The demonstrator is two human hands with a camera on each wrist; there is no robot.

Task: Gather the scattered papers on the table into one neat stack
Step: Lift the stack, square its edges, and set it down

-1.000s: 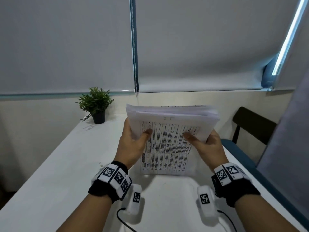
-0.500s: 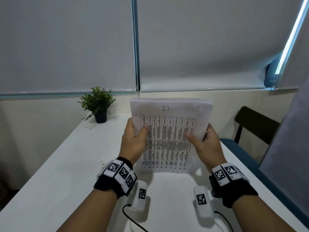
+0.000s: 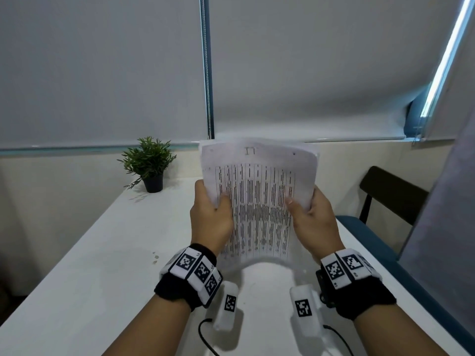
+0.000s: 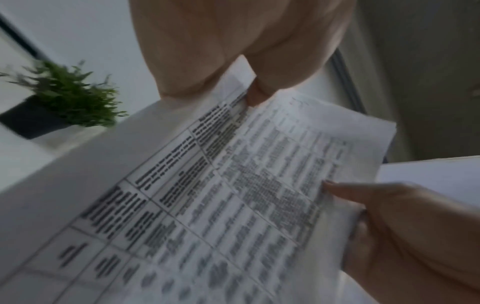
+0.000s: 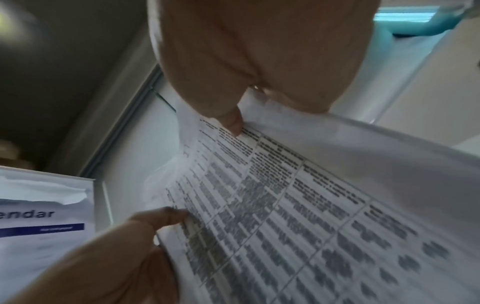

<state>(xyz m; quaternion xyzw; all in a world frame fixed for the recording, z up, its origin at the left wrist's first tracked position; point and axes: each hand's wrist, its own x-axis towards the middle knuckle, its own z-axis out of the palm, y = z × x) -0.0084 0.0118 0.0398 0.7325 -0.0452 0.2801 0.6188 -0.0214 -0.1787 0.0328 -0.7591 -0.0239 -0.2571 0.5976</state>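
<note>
A stack of papers (image 3: 259, 191) with a printed table on its top sheet stands upright over the white table (image 3: 84, 265), its lower edge bowed near the surface. My left hand (image 3: 209, 214) grips the stack's left edge, thumb on the front. At the right edge my right hand (image 3: 312, 217) grips it the same way. The left wrist view shows the stack of papers (image 4: 233, 205) close up with my left hand (image 4: 249, 82) pinching its edge. In the right wrist view my right hand (image 5: 249, 98) pinches the stack of papers (image 5: 298, 205), blurred by motion.
A small potted plant (image 3: 149, 163) stands at the table's far left by the wall. A dark chair (image 3: 390, 196) with a blue seat is on the right. A white sheet printed "endar" (image 5: 44, 216) shows at the left of the right wrist view.
The stack has tipped from leaning away to upright and risen slightly, its bottom edge now curved. Both hands kept their grip on its side edges.
</note>
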